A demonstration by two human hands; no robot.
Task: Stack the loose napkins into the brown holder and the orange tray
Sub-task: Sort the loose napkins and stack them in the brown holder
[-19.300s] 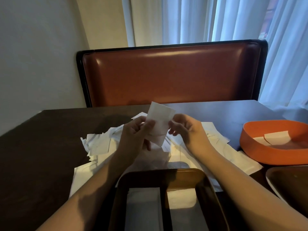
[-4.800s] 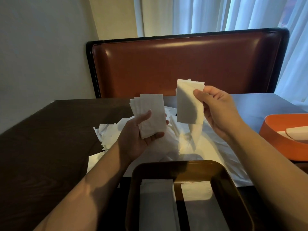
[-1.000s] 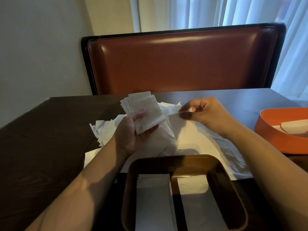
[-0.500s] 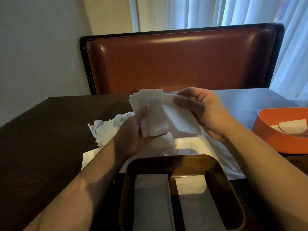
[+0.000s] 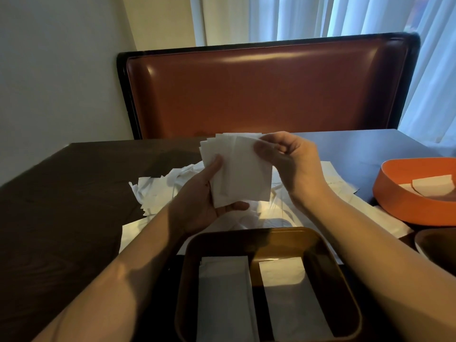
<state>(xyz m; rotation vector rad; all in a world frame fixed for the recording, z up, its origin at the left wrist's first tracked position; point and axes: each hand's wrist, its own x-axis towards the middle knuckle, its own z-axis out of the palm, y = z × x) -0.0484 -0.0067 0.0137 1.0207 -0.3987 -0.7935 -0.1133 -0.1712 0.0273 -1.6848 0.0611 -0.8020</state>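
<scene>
Hands (image 5: 199, 203) around fanned napkins (image 5: 240, 174)

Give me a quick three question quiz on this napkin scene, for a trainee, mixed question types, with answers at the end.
1. True or false: the brown holder has no napkins in it.
2. Which hand cradles the napkin stack from below? A) left hand B) right hand C) neither
3. Fill in: the orange tray sits to the person's ____.

Key
1. False: two piles lie side by side in the holder.
2. A: the left hand holds the stack with its thumb on the front, while the right hand pinches the top edge.
3. Right, with napkins already in it.
</scene>
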